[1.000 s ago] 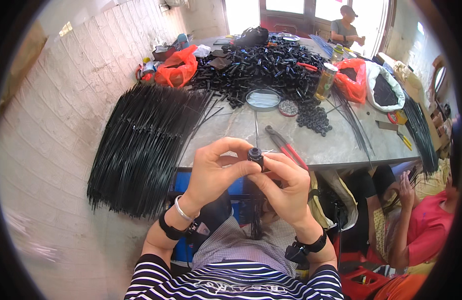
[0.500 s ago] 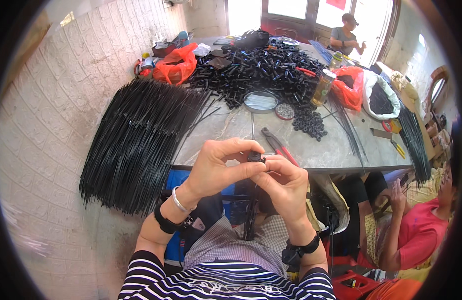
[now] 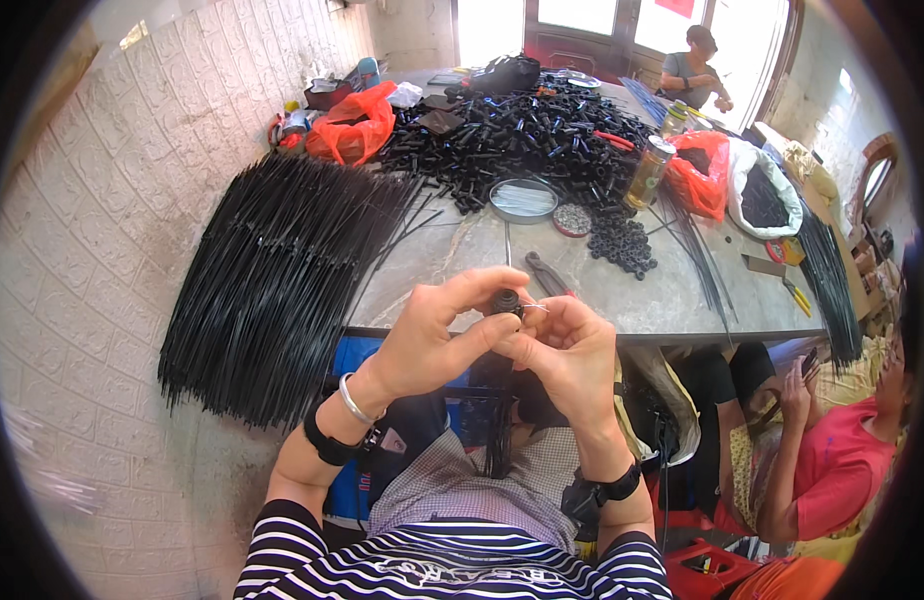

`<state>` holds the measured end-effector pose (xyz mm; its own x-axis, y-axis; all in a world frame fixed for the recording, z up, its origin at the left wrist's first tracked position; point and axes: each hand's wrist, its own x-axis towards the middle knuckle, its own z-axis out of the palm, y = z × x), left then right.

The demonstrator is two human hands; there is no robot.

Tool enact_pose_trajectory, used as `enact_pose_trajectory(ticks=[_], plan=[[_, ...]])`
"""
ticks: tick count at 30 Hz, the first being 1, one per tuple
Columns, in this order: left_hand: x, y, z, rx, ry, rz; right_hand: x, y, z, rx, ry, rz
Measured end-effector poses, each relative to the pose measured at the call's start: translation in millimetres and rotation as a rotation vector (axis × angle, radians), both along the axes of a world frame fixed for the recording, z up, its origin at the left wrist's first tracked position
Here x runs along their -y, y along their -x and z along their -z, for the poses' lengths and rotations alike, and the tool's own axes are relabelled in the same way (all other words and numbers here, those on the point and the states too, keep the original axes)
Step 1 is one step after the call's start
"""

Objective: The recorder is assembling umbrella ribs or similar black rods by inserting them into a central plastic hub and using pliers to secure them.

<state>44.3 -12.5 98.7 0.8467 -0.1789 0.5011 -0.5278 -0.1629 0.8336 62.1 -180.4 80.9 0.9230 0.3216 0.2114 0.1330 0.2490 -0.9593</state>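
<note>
Over the table's near edge, my left hand pinches a small round black plastic fitting between thumb and fingers. My right hand is closed beside it, its fingertips gripping a thin, shiny wire that runs to the fitting. Below the hands a cluster of dark thin rods hangs in front of my lap; whether it joins the fitting is hidden. Just beyond the fingers lie pliers with red handles, partly covered by my right hand.
A thick stack of black rods overhangs the table's left side. Black plastic tubes are heaped behind. A round tin of pale wires, black rings, a jar and red bags stand around. A seated person is close at right.
The thin wire now shows between my right fingertips and the fitting. My right fingers have shifted slightly away from the left ones. The far person has lowered their hands.
</note>
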Motion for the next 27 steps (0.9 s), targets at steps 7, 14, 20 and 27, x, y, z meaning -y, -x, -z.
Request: enact_pose_trajectory(ticks=[7,14,20,27], plan=[[-9,0,-2,-0.065,0.002,0.032,-4,-4,-8,0.039,0.054,-0.026],[-7,5,-16,-0.055,-0.159,0.030,-8,-23,0,0.052,0.094,-0.146],[-8,8,-11,-0.065,-0.158,0.021,-10,-22,7,-0.091,-0.071,-0.317],[0,-9,33,-0.213,0.414,0.217,-7,-8,16,-0.020,-0.039,-0.125]])
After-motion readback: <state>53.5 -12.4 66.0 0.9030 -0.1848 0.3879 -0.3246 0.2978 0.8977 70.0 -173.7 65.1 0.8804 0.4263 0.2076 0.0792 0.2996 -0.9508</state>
